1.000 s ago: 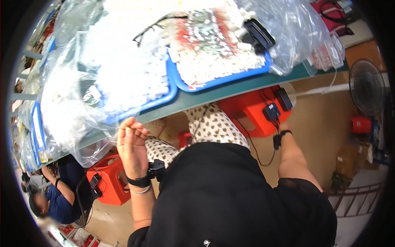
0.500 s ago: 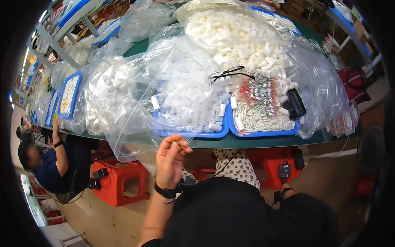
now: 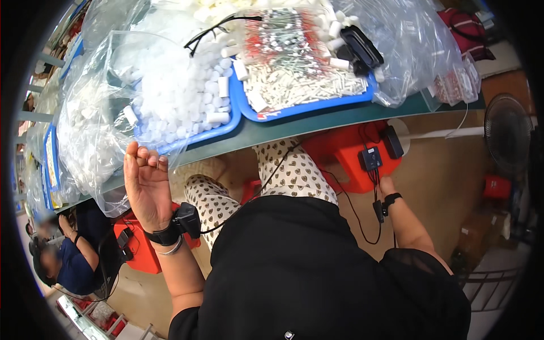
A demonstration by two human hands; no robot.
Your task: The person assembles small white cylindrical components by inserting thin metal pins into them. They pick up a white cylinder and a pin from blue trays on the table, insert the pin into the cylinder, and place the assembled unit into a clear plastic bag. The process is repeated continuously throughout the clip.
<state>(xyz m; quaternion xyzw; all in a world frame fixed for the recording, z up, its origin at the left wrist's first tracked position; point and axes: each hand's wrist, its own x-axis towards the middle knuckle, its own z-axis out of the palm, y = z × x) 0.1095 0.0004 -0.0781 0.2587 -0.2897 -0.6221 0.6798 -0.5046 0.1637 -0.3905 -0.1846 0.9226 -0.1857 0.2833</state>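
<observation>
My left hand [image 3: 148, 184] is raised at the table's near edge, in front of the blue tray of translucent white caps [image 3: 187, 122]. Its palm is turned up and bare, the fingers loosely bent; I see nothing in it. A black band with a small box [image 3: 186, 220] is strapped round that wrist. Down by the red stool [image 3: 334, 156] on the right is my right hand [image 3: 387, 185], beside a small black device with cables [image 3: 371, 160]. Its fingers are hidden, so their grip does not show.
A second blue tray [image 3: 317, 107] holds short white tubes and bundled red-and-white pieces. Black glasses [image 3: 224, 29] and a black case [image 3: 362, 48] lie on the heaps. Clear plastic bags [image 3: 416, 51] spread across the table. A co-worker [image 3: 79, 258] sits at far left; a fan [image 3: 508, 124] stands right.
The view has swung, so table and trays appear higher and further left. My left hand has gone from fingers drawn together to a turned-up palm. My right forearm has come into sight.
</observation>
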